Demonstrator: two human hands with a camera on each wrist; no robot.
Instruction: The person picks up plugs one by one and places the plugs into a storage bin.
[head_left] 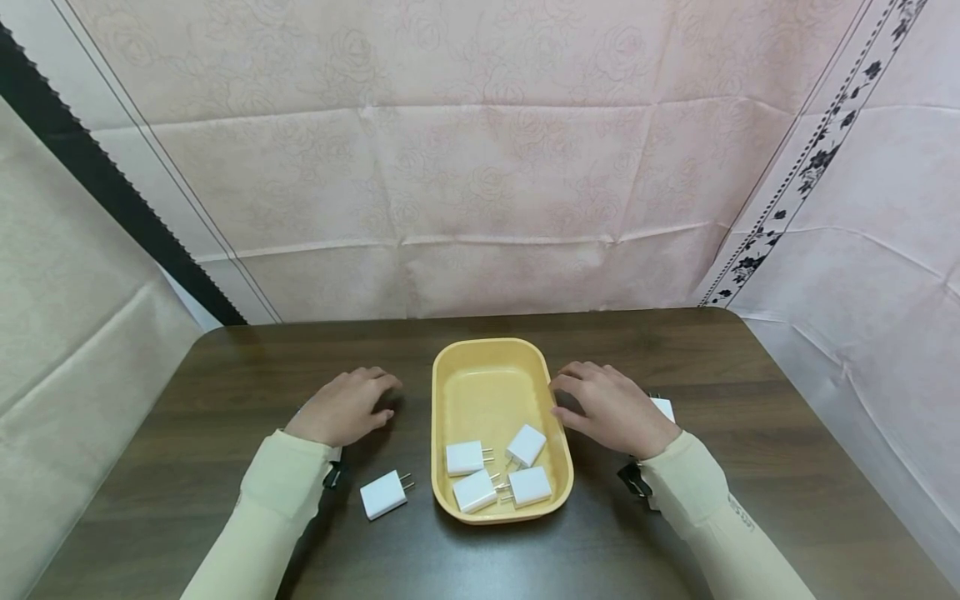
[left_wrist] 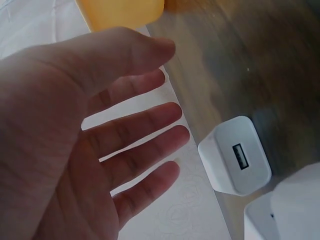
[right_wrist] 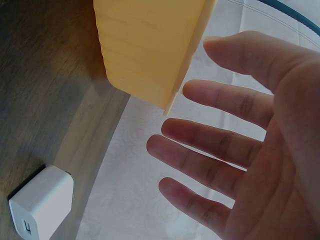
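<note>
A yellow tray (head_left: 491,400) stands on the table with several white USB charger plugs (head_left: 529,487) lying in its near half, metal prongs showing. My right hand (head_left: 615,408) is at the tray's right rim, fingers loosely spread, and holds nothing. Left of the tray hovers my left hand (head_left: 345,407), its fingers relaxed and apart with nothing between them. A white charger (head_left: 383,495) lies on the table between left forearm and tray. In the left wrist view, a charger (left_wrist: 240,155) shows its USB port beside the fingers. Another charger (right_wrist: 45,200) lies below the right hand.
The dark wooden table (head_left: 600,550) has rounded far corners. Pale patterned cloth (head_left: 487,183) hangs behind it and at both sides. Part of a white charger (head_left: 663,408) shows beyond the right wrist, the rest hidden by the hand.
</note>
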